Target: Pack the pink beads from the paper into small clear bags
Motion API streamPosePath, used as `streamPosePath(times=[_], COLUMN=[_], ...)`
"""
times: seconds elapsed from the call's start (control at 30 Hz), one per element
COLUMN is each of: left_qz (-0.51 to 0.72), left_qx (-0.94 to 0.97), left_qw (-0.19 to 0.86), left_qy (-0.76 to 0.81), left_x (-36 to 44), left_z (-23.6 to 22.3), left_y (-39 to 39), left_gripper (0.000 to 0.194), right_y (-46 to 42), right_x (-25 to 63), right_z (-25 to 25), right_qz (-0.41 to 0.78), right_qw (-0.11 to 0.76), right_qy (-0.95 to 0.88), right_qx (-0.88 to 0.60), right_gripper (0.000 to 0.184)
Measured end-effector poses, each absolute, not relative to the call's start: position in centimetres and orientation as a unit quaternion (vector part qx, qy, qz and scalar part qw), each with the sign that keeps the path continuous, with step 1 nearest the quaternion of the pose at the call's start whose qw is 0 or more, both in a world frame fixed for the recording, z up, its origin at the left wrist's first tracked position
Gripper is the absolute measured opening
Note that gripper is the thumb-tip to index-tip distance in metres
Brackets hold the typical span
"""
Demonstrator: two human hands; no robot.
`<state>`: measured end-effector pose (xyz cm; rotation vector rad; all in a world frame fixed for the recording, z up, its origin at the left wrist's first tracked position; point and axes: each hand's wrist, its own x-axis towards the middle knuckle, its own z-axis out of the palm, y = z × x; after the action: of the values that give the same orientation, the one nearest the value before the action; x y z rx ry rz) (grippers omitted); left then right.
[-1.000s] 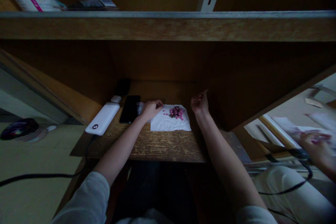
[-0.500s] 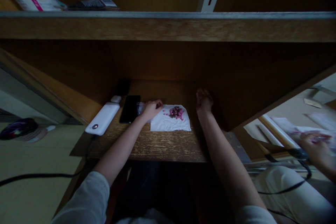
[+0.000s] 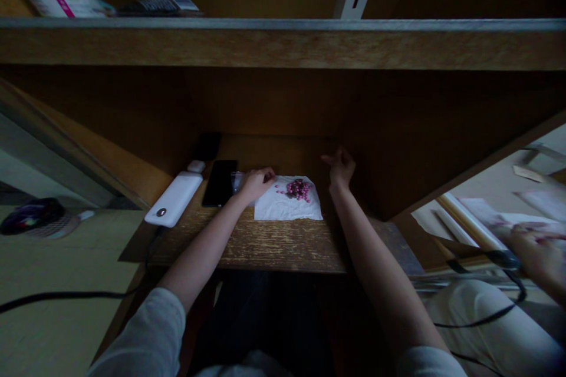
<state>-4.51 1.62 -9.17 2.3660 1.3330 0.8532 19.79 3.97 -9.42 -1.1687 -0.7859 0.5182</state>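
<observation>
My left hand (image 3: 257,182) rests at the upper left corner of a white tissue (image 3: 287,209), its fingers curled together. Whatever they may hold is too small to make out. A heap of pink beads (image 3: 300,189), with some darker ones among them, lies on the tissue, a few strays to its left. Partly under the left hand is a clear plastic bag (image 3: 237,180). My right hand (image 3: 341,168) is to the right of the tissue, apart from it, one digit stretched leftward and the others partly bent. I see nothing in it.
Left of the tissue lie a black phone (image 3: 220,184), a white power bank (image 3: 174,199) and a small white case (image 3: 196,166). A shelf edge (image 3: 283,44) crosses above my hands. At far right another person's hand (image 3: 537,250) shows, blurred.
My right hand has turned and shifted slightly; one digit now points left. My left hand and the beads look the same. The other person's hand at right has moved slightly.
</observation>
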Motion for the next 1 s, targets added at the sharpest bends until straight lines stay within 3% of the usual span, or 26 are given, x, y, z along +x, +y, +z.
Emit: streamPosePath(times=[0.23,0.3,0.4,0.47,0.83,1.0], left_qz=[0.297,0.298,0.308,0.325,0.400,0.364], left_qx=[0.824,0.821,0.818,0.813,0.791,0.761], left_qw=[0.149,0.152,0.160,0.163,0.041,0.035], left_qy=[0.458,0.462,0.459,0.455,0.462,0.535], left_x=[-4.5,-4.5,-4.5,-4.5,-6.1,-8.4], left_z=[-9.2,-9.2,-8.8,-8.4,-5.6,-4.3], left_y=[1.6,1.6,1.4,1.3,0.9,1.1], left_gripper=[0.010,0.009,0.009,0.011,0.009,0.017], right_y=[3.9,4.0,4.1,4.0,3.4,3.2], right_x=[19.7,19.6,19.1,18.6,18.0,18.4], right_z=[-9.5,-9.5,-9.5,-9.5,-8.8,-8.8], right_qz=[0.227,0.240,0.278,0.277,0.240,0.250], right_qw=[0.715,0.698,0.673,0.667,0.652,0.650], right_qy=[-0.393,-0.420,-0.449,-0.463,-0.498,-0.502], right_qx=[-0.532,-0.529,-0.518,-0.514,-0.518,-0.513], right_gripper=[0.076,0.066,0.031,0.019,0.028,0.039])
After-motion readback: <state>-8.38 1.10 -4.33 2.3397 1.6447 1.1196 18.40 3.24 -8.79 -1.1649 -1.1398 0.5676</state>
